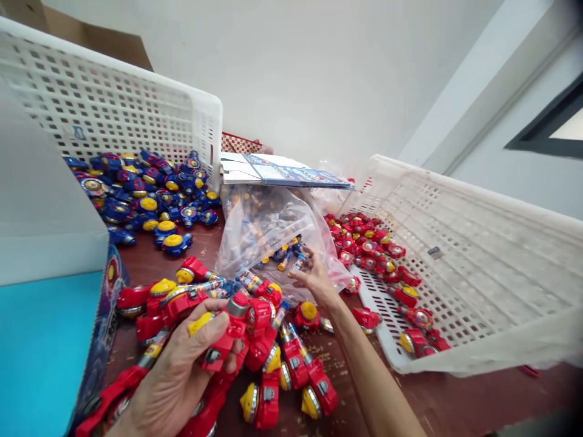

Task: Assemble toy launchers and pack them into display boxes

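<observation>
My left hand (182,364) is closed around a red toy (223,343) with a yellow part, held above a pile of red toys (266,394) that have yellow tips; some have printed tubes fitted. My right hand (314,276) reaches to the mouth of a clear plastic bag (246,243). Its thumb and fingers are at a small printed tube (298,262) with a blue end; whether they grip it is hard to tell. More small blue and yellow tubes show through the bag.
Blue toys (150,203) spill from a tipped white basket (136,103) at the left. Red toys (368,243) lie in another tipped basket (478,243) at the right. Flat printed cards (291,171) rest behind the bag. An open box (45,352) stands front left.
</observation>
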`<state>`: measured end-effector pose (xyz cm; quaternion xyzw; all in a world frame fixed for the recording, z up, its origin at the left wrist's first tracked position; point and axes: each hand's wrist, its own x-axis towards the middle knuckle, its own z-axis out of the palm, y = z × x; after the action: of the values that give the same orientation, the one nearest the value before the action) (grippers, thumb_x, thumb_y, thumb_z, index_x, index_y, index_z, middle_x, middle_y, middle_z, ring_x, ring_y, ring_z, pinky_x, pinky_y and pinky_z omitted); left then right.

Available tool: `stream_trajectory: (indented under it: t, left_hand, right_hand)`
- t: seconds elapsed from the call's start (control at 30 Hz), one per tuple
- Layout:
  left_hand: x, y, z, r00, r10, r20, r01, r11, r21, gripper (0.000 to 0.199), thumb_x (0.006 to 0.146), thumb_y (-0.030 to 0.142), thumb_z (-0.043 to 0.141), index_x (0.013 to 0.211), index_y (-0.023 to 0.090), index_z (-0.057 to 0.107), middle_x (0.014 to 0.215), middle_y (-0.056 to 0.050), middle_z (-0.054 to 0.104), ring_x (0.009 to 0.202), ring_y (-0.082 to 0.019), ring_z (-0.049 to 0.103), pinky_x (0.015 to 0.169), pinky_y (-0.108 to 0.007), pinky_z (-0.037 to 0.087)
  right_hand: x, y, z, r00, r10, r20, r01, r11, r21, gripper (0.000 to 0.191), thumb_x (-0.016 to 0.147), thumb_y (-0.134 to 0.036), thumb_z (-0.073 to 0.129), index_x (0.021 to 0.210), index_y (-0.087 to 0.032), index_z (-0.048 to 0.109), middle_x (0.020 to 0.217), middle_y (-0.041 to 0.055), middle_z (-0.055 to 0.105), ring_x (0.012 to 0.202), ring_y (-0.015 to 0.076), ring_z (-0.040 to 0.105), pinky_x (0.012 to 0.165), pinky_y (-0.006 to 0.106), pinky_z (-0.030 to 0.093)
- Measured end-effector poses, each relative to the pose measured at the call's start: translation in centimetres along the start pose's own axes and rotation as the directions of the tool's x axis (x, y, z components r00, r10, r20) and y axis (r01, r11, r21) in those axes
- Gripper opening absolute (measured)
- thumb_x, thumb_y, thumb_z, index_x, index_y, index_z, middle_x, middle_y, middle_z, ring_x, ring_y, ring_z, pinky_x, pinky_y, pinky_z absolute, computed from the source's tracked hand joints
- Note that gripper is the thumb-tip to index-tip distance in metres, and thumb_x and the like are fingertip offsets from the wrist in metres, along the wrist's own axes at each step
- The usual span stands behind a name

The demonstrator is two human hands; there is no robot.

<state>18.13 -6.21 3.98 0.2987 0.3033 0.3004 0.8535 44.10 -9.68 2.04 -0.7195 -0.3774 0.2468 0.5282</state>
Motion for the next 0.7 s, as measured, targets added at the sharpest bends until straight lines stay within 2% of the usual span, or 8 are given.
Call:
stream_trajectory:
  t: [0.07, 0.13, 0.23, 0.37, 0.47, 0.53, 0.63, 0.7]
  left_hand:
    - [0.1, -0.4, 0.3, 0.997, -0.021, 0.073, 0.019, 0.999, 0.03, 0.037, 0.069, 0.033, 0.077, 0.097, 0.02, 0.056, 0.06, 0.004, 0.054, 0.051, -0.01, 0.05, 0.048, -0.023, 0.045]
    - [0.2, -0.9, 0.6, 0.991, -0.055, 0.125, 0.049, 0.998, 0.048, 0.036, 0.069, 0.031, 0.077, 0.096, 0.02, 0.056, 0.057, 0.006, 0.051, 0.047, -0.007, 0.044, 0.046, -0.02, 0.041]
    - [0.0, -1.5, 0.8, 0.985, -0.077, 0.157, 0.064, 0.994, 0.085, 0.036, 0.067, 0.029, 0.078, 0.095, 0.02, 0.057, 0.06, 0.005, 0.054, 0.047, -0.005, 0.041, 0.046, -0.018, 0.034]
    - [-0.5, -1.7, 0.8, 0.98, -0.075, 0.186, 0.04, 0.981, 0.189, 0.034, 0.065, 0.032, 0.078, 0.09, 0.02, 0.059, 0.051, 0.006, 0.049, 0.043, -0.005, 0.035, 0.043, -0.017, 0.027]
    - [-0.9, -1.4, 0.7, 0.982, -0.044, 0.184, -0.013, 0.955, 0.297, 0.033, 0.061, 0.032, 0.078, 0.087, 0.018, 0.061, 0.054, 0.004, 0.051, 0.045, -0.006, 0.038, 0.045, -0.018, 0.03]
    - [-1.2, -1.2, 0.9, 0.983, 0.014, 0.181, -0.082, 0.925, 0.371, 0.033, 0.06, 0.032, 0.078, 0.084, 0.017, 0.062, 0.056, 0.002, 0.054, 0.048, -0.007, 0.041, 0.047, -0.018, 0.032]
    - [-1.6, -0.9, 1.5, 0.976, 0.106, 0.19, -0.193, 0.824, 0.532, 0.027, 0.061, 0.03, 0.075, 0.081, 0.016, 0.063, 0.054, 0.003, 0.053, 0.048, -0.008, 0.041, 0.046, -0.018, 0.031]
    - [-1.8, -0.7, 1.8, 0.95, 0.187, 0.25, -0.307, 0.696, 0.648, 0.021, 0.063, 0.028, 0.073, 0.078, 0.017, 0.064, 0.058, 0.002, 0.055, 0.05, -0.009, 0.045, 0.047, -0.019, 0.035]
  right_hand:
    - [-3.4, -1.8, 0.4, 0.996, -0.073, 0.044, 0.063, 0.978, 0.197, 0.061, 0.074, -0.031, 0.07, 0.126, -0.028, 0.039, 0.111, 0.0037, 0.057, 0.091, 0.019, 0.061, 0.065, 0.03, 0.056]
    - [-6.6, -3.2, 1.0, 0.995, -0.083, 0.049, 0.06, 0.929, 0.365, 0.054, 0.073, -0.033, 0.073, 0.118, -0.028, 0.044, 0.095, 0.0001, 0.058, 0.079, 0.0155, 0.061, 0.065, 0.029, 0.055]
    - [-9.9, -4.4, 2.0, 0.995, -0.037, 0.093, -0.009, 0.892, 0.453, 0.042, 0.07, -0.035, 0.076, 0.1, -0.025, 0.049, 0.08, -0.0033, 0.056, 0.067, 0.0125, 0.058, 0.063, 0.026, 0.052]
    - [-11.9, -4.5, 2.0, 0.974, -0.033, 0.225, -0.069, 0.901, 0.427, 0.038, 0.071, -0.036, 0.076, 0.095, -0.025, 0.048, 0.078, -0.0045, 0.057, 0.067, 0.0121, 0.056, 0.062, 0.024, 0.048]
    - [-12.4, -4.2, 1.2, 0.954, -0.072, 0.291, -0.043, 0.927, 0.372, 0.037, 0.072, -0.032, 0.077, 0.097, -0.026, 0.05, 0.082, -0.0042, 0.059, 0.073, 0.0121, 0.056, 0.067, 0.024, 0.047]
    - [-12.6, -4.1, 0.5, 0.951, -0.074, 0.3, -0.021, 0.954, 0.3, 0.032, 0.073, -0.034, 0.076, 0.095, -0.025, 0.054, 0.08, -0.0037, 0.059, 0.067, 0.0117, 0.055, 0.062, 0.023, 0.047]
    - [-12.9, -4.3, -0.2, 0.957, -0.09, 0.274, 0.029, 0.975, 0.22, 0.029, 0.071, -0.038, 0.076, 0.088, -0.022, 0.058, 0.073, -0.0034, 0.057, 0.056, 0.0103, 0.051, 0.051, 0.022, 0.045]
    - [-13.1, -4.5, -0.3, 0.958, -0.098, 0.27, 0.041, 0.977, 0.211, 0.029, 0.07, -0.04, 0.076, 0.085, -0.022, 0.059, 0.07, -0.0036, 0.057, 0.051, 0.0093, 0.049, 0.045, 0.021, 0.043]
